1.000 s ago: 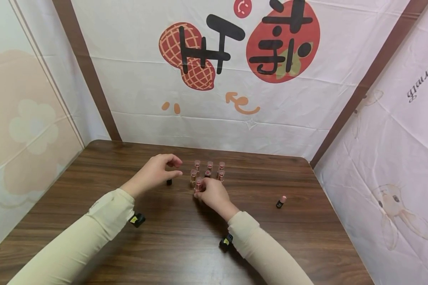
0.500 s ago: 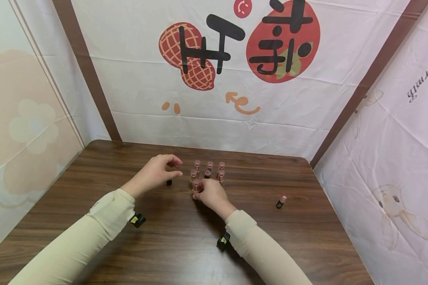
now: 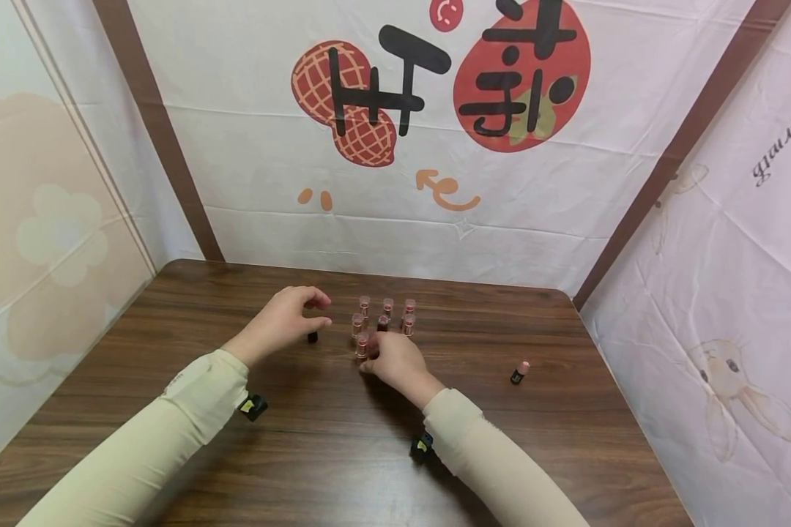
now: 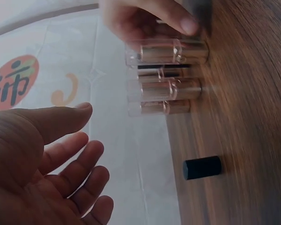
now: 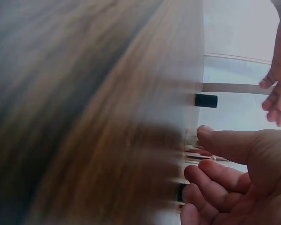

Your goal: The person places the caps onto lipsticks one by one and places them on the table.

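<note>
While upright on end — lipstick tube [image 3: 362, 345], right hand [image 3: 395, 360] grip pinching it; left hand [image 3: 283, 322] released.

Head view: the right hand [image 3: 395, 360] covers the base of the nearest clear-capped rose-gold lipstick tube [image 3: 362, 344], so contact cannot be judged. The small black cylindrical cap [image 3: 313, 337] is partly hidden behind the left hand [image 3: 288, 320]. Right wrist view: the dark wood-grain counter [image 5: 84, 117] is smeared by blur, the tubes show only as streaks, and the picture's edge cuts off both hands. Left wrist view: the top edge crops the right hand's fingers [image 4: 145, 18].
</note>
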Demonstrator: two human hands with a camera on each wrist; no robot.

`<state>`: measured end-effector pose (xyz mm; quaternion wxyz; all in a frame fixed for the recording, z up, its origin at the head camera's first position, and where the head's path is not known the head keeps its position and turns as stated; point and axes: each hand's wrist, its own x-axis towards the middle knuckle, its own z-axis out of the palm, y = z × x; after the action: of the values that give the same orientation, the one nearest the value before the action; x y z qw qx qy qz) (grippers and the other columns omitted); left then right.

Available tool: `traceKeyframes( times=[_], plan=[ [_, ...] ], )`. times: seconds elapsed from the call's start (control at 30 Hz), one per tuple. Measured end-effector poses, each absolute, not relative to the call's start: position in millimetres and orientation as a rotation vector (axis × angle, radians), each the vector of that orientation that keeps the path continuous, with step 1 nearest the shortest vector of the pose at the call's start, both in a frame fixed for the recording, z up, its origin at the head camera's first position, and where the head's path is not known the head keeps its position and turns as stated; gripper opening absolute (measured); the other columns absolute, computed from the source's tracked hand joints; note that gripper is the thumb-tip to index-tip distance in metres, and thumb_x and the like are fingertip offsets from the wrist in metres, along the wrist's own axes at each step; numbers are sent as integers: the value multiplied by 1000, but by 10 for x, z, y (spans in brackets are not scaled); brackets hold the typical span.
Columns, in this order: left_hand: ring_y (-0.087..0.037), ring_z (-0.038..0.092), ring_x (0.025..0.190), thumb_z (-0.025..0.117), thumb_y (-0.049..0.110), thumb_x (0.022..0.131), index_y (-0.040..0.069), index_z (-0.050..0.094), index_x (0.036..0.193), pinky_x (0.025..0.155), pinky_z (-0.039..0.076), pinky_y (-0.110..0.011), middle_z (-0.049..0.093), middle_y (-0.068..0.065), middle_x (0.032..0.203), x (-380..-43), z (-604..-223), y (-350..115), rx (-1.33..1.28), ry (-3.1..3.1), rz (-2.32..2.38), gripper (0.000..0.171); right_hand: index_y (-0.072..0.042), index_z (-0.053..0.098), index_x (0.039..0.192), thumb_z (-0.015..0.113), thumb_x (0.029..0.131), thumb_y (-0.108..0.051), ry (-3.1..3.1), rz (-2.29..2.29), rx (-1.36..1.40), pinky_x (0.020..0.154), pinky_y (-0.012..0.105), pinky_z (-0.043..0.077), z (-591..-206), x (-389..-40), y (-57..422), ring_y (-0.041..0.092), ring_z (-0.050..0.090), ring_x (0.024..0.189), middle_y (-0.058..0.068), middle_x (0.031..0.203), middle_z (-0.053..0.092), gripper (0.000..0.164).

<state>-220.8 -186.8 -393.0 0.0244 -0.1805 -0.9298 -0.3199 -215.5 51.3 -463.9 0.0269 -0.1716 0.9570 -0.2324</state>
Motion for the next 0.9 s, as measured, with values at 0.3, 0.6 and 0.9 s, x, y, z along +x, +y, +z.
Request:
traceKeyframes(
  times=[0.3,0.6,0.9],
  plan=[
    [-36,60,121,78,27,93,4,66,126,104,46,-55,67,-16,126,-2240,-4056,-1966,-496,-2993,-874,42,-16,74,117,81,89,-30,2944,-779,-633,85,37,56,-4450,-2072,781,15,69,100,-3,112,74,33],
    [-40,53,126,77,30,93,0,62,132,106,44,-57,64,-19,130,-2326,-4272,-2023,-413,-3059,-828,51,-14,73,118,80,91,-26,3002,-867,-723,89,39,54,-4206,-1984,1227,20,65,104,1,113,72,29],
    [-38,59,117,77,26,93,-1,59,134,98,48,-56,64,-19,124,-2401,-4410,-2032,-344,-3094,-829,52,-17,74,120,82,90,-28,3106,-911,-681,89,38,54,-4065,-1897,1601,16,63,104,-6,114,71,33]
  ],
)
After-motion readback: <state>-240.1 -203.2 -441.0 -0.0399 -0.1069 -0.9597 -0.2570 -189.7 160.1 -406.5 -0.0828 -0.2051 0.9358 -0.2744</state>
